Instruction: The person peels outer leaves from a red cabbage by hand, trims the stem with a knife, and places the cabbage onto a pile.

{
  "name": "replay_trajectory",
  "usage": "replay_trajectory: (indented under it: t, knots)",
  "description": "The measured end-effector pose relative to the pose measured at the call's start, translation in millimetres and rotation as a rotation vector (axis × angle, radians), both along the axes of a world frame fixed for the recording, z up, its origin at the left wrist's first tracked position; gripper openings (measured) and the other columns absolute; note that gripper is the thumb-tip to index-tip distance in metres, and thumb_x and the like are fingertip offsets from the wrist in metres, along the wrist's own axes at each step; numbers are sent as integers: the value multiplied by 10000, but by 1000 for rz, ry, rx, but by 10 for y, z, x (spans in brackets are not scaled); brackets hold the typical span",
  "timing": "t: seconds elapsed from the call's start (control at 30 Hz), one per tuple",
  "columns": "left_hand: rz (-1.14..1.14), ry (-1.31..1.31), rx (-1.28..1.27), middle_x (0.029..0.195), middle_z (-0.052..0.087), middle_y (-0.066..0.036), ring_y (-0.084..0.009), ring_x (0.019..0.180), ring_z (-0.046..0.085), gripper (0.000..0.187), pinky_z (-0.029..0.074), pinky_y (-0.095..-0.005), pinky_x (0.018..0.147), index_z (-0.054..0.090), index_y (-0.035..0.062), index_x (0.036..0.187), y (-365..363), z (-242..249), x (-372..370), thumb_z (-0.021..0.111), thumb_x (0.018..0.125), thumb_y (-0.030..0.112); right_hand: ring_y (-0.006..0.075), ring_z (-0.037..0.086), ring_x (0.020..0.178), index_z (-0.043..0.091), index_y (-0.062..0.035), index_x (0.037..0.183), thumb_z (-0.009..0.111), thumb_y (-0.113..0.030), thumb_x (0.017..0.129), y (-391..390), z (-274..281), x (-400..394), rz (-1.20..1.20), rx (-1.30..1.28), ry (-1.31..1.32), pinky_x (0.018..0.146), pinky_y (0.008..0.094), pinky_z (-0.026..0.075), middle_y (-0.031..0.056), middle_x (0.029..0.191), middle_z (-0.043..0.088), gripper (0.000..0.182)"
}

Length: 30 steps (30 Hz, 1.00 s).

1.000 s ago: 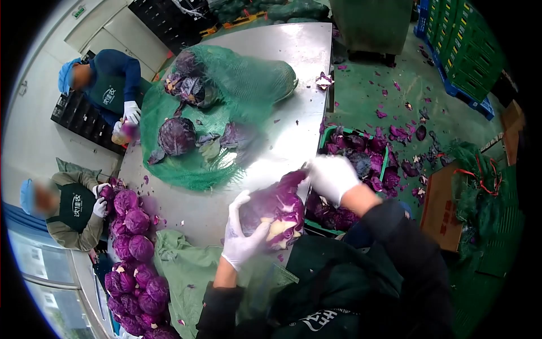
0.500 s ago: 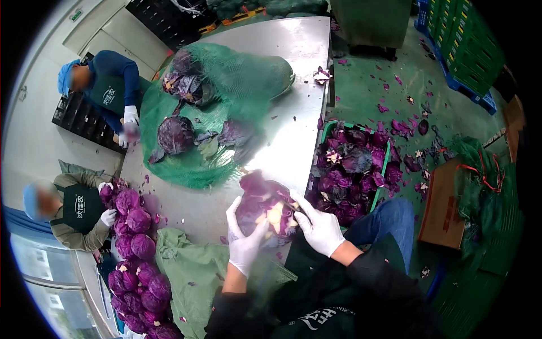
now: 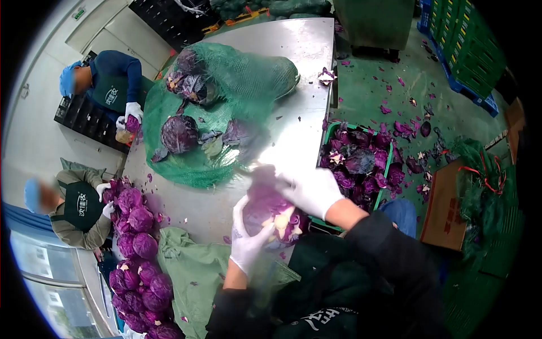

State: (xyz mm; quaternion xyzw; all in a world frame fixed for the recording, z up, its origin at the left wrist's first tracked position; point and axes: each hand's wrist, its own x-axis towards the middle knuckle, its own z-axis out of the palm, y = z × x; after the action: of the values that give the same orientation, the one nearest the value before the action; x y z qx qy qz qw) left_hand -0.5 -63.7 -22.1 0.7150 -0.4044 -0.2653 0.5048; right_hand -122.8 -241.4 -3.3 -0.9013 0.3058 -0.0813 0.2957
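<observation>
A purple cabbage (image 3: 265,212) is tilted in front of me, its pale cut stem facing up toward me. Wrapped around its near left side, my left hand (image 3: 248,234), in a white glove, has the thumb by the stem. At the cabbage's far side, my gloved right hand (image 3: 316,192) grips a loose outer cabbage leaf (image 3: 262,174); fingertips and leaf are blurred by motion. Whether a tool is also in that hand cannot be made out. Below the cabbage, a pale green sack (image 3: 189,271) lies on the metal table (image 3: 307,45).
Beyond my hands, a green mesh bag (image 3: 248,73) holds dark unpeeled cabbages. A green crate (image 3: 389,164) full of purple leaves stands at right. Peeled cabbages (image 3: 144,246) are piled at left, near two co-workers. A cardboard box (image 3: 443,206) and scattered leaves are on the floor.
My right hand has moved from the stem to the cabbage's far side and now pulls at an outer leaf. My left hand keeps its hold, slightly shifted. The far co-worker's hands moved slightly.
</observation>
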Motion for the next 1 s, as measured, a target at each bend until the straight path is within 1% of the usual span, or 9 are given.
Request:
replay_trajectory:
  t: [0.1,0.2,0.43,0.47,0.6,0.73,0.83,0.97,1.0]
  knots:
    - [36,33,-17,1255,520,-108,-171,1076,539,685,441,-313,965,355,37,1407,32,-16,-4,668,798,19,338,679,784,712,-149,954,563,-424,887,-452,-368,69,-177,96,174,711,434,545,155,816,691,320]
    - [238,412,-88,1258,497,-123,-174,1095,518,674,436,-312,960,360,16,1389,31,91,-162,683,797,25,338,670,840,628,-131,1125,637,-485,840,-285,-451,-80,-247,-11,-27,725,434,533,136,912,689,455]
    - [364,103,-83,1202,484,-93,-161,1076,510,578,433,-317,948,379,29,1283,139,-91,-242,712,811,30,331,659,798,420,-192,1444,620,-495,866,570,-405,-550,-387,400,-387,699,405,532,147,867,638,682]
    - [382,133,-103,1180,482,-89,-157,1062,513,555,440,-312,933,361,42,1262,163,-168,-214,708,828,32,340,657,769,284,-206,1512,543,-473,927,612,-346,-674,-346,360,-298,671,414,527,176,855,636,693]
    - [389,77,-50,1165,470,-75,-154,1052,522,680,444,-311,937,280,71,1356,199,-236,-261,704,828,8,395,635,629,159,-167,1537,371,-425,1008,854,-319,-629,-139,412,-183,607,483,512,233,729,638,625]
    - [372,78,-89,1324,447,-94,-195,1192,470,842,396,-330,1022,203,76,1490,175,-137,-447,699,813,-6,411,638,653,246,-186,1515,349,-444,1010,936,-454,-456,-211,343,-181,616,490,518,220,760,659,577]
    - [374,383,-196,1369,402,-138,-212,1247,421,837,342,-354,1066,259,49,1465,124,-45,-516,738,779,18,407,651,732,358,-248,1472,364,-458,1006,823,-604,-449,-230,326,-286,672,475,530,196,882,681,511]
    - [413,346,-171,1362,426,-114,-210,1271,403,788,303,-356,1090,286,54,1452,113,-37,-544,709,790,-4,400,646,835,540,-219,1348,419,-403,1007,691,-615,-401,-323,480,-233,717,451,531,214,987,664,406]
    - [410,347,-188,1364,429,-105,-204,1261,414,758,315,-351,1084,297,66,1449,122,-61,-519,688,804,-4,335,673,706,601,-167,1275,431,-425,1008,667,-1061,-270,-408,240,-638,648,401,521,185,843,690,408]
